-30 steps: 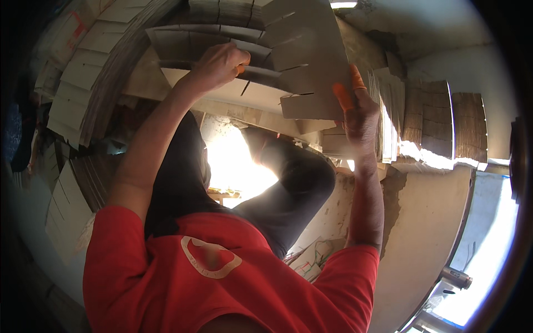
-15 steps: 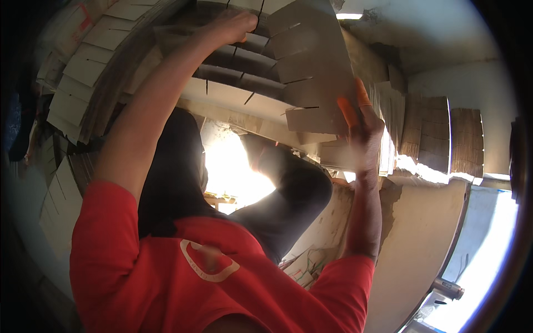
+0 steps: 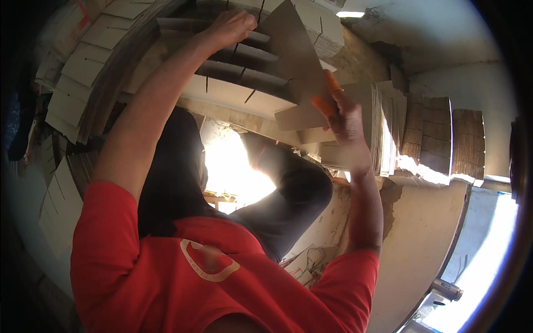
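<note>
Grey-brown cardboard sheet (image 3: 300, 58), tilted, at right ends of slotted cardboard strips (image 3: 227, 91) in parallel rows.

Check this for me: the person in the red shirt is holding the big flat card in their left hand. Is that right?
Not quite: the head view shows the big flat card in the right hand. The left hand is apart from it, near the slotted strips. The red shirt is right.
</note>
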Tool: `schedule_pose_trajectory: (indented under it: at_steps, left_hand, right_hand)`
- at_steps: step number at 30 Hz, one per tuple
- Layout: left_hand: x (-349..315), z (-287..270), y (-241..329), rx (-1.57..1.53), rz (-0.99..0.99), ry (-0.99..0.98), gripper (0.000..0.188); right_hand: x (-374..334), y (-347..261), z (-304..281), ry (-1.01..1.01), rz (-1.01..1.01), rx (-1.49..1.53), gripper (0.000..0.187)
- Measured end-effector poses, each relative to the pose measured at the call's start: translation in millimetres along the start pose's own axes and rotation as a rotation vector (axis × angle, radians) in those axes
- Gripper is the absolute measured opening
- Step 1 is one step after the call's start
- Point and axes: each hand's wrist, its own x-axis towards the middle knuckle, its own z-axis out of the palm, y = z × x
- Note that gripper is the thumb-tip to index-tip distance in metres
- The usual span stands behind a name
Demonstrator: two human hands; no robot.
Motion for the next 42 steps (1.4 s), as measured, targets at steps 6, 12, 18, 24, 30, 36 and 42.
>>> schedule_pose_trajectory:
  at_steps: [6, 12, 18, 24, 30, 36, 42]
  left_hand:
    - [4, 9, -4, -0.018, -0.007, -0.018, 0.031]
    - [4, 8, -8, -0.012, -0.01, -0.051, 0.027]
    - [4, 16, -20, -0.049, -0.024, -0.058, 0.015]
    - [-2, -24, 34, -0.208, 0.047, 0.176, 0.025]
    - [-60, -37, 103, -0.241, 0.061, -0.248, 0.025]
    - [-80, -13, 100, -0.326, 0.055, -0.205, 0.013]
    - [-75, -17, 108, -0.356, 0.011, -0.248, 0.01]
  right_hand:
    - [4, 2, 3, -0.04, -0.163, -0.112, 0.064]
    - [9, -20, -1, -0.121, -0.174, -0.183, 0.061]
    - [13, -29, 0, -0.155, -0.178, -0.236, 0.064]
    - [8, -29, 0, -0.126, -0.114, -0.196, 0.066]
    - [8, -23, 1, -0.134, -0.102, -0.177, 0.068]
    - [5, -15, 8, -0.056, -0.314, -0.284, 0.068]
    - [-7, 5, 22, -0.056, -0.123, -0.172, 0.071]
